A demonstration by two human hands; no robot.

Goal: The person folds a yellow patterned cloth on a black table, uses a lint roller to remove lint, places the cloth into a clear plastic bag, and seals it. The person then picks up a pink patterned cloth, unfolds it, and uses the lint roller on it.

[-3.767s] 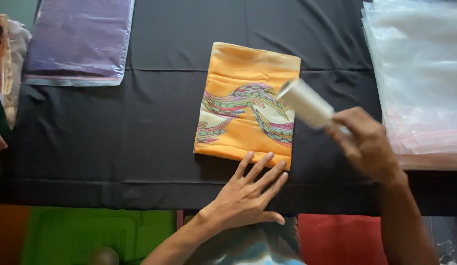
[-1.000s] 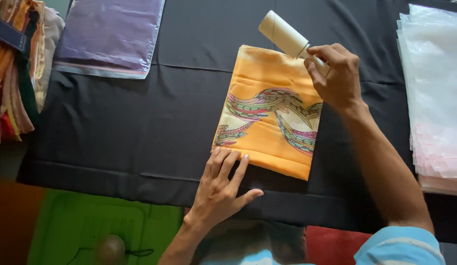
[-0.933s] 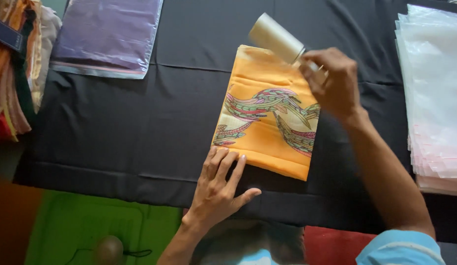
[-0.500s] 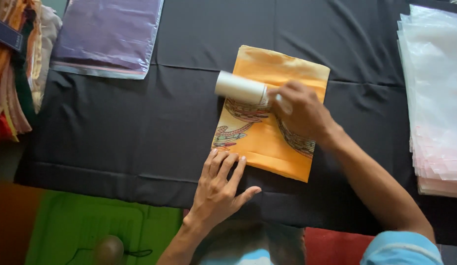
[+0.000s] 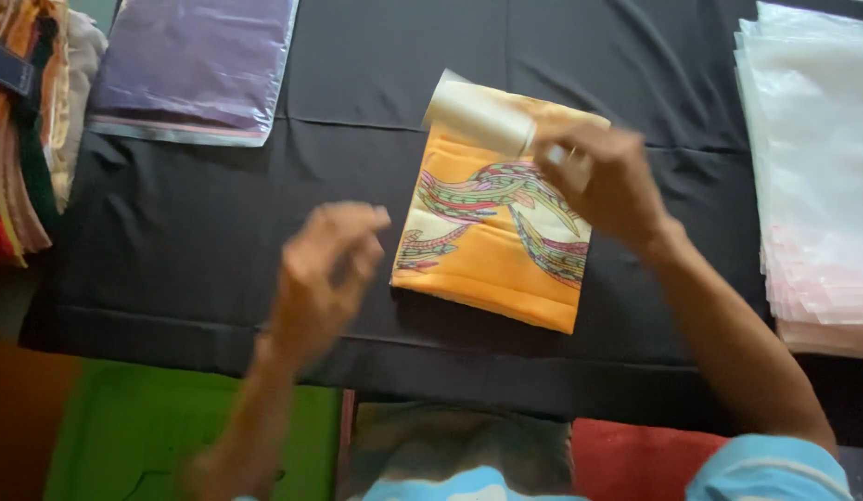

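The folded orange cloth lies on the black table cover. The right hand grips a white lint roller at its far edge; the left hand hovers loosely curled, off the cloth. Unpinned, the cloth may drag or bunch under the roller.

Free room on the desk: open black cloth left of centre, edges crowded.

My left hand hovers over bare black desk; nothing lies between it and the folded orange cloth just to its right. My right hand with the white roller covers that cloth's far end. Far left: purple bagged packet and a heap of fabrics. Right edge: stack of clear bags, with a dark strip of desk between it and my forearm.
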